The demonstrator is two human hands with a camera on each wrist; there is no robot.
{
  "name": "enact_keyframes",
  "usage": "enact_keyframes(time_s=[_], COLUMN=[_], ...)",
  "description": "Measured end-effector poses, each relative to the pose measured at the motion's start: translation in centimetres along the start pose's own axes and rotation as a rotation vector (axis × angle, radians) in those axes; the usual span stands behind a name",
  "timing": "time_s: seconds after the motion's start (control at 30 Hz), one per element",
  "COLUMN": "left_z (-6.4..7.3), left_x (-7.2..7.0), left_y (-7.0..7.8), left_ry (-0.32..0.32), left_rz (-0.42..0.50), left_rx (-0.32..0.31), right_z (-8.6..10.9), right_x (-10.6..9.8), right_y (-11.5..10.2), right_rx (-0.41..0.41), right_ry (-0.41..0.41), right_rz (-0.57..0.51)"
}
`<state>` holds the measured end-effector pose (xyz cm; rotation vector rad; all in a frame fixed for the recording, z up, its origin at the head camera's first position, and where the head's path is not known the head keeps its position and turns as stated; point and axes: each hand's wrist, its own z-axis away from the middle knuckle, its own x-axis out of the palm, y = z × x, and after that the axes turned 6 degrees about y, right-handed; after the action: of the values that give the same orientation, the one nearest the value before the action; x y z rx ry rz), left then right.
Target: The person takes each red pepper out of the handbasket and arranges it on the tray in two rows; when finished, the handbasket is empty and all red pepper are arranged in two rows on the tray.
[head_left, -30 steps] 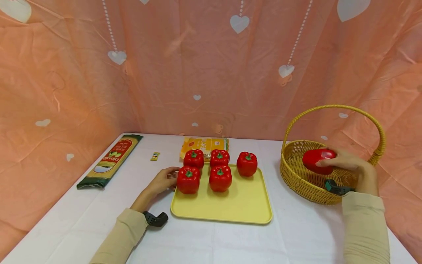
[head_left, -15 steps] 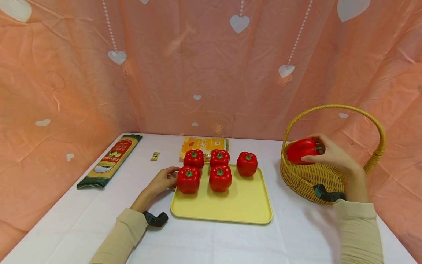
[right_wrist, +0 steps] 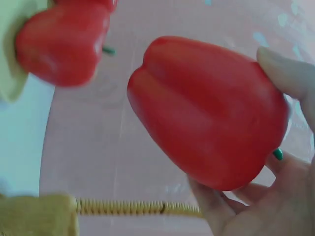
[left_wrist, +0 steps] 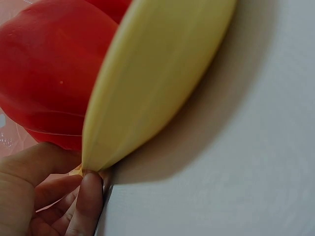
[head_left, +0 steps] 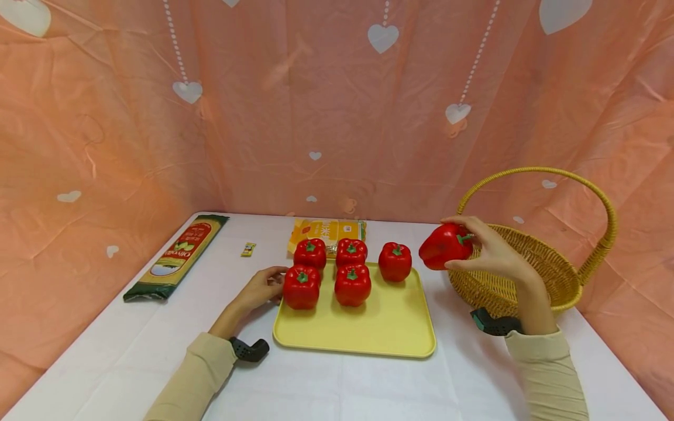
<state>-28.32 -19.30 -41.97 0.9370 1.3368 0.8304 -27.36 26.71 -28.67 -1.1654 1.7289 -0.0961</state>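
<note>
My right hand (head_left: pixel 487 248) grips a red bell pepper (head_left: pixel 446 247), tilted on its side with its green stem toward the palm. It is in the air between the tray and the wicker basket (head_left: pixel 474 295). In the right wrist view, thumb and fingers wrap the stem end of this bell pepper (right_wrist: pixel 211 113). My left hand (head_left: pixel 261 288) pinches the left edge of the yellow tray (head_left: pixel 363 333), as the tray rim (left_wrist: pixel 147 88) in the left wrist view shows. Several red bell peppers (head_left: pixel 353 285) stand upright on the tray, one (head_left: pixel 301 287) beside my left fingers.
An arched handle (head_left: pixel 537 169) rises over the basket at the right. Behind the tray lies an orange food packet (head_left: pixel 329 230). A long green and gold packet (head_left: pixel 179 254) and a tiny yellow sachet (head_left: pixel 248 249) are on the white table (head_left: pixel 131 351) at the left.
My right hand has lifted the bell pepper out of the basket and carried it left toward the tray. The left hand has stayed at the tray's edge.
</note>
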Motion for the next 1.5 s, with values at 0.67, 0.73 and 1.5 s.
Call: enact_keyframes(time_s=[0.67, 0.73, 1.5], left_z=[0.2, 0.2, 0.2], left_x=[0.0, 0.0, -0.2], left_y=[0.2, 0.2, 0.1], left_ry=[-0.005, -0.006, -0.015], left_rz=[-0.013, -0.009, -0.004], left_rx=[0.008, 0.006, 0.010], right_z=[-0.4, -0.3, -0.4], right_x=[3.7, 3.9, 6.5], right_y=[-1.0, -1.0, -0.7], right_rx=[-0.075, -0.068, -0.008], right_ry=[-0.175, -0.193, -0.331], right_rz=[0.088, 0.087, 0.153])
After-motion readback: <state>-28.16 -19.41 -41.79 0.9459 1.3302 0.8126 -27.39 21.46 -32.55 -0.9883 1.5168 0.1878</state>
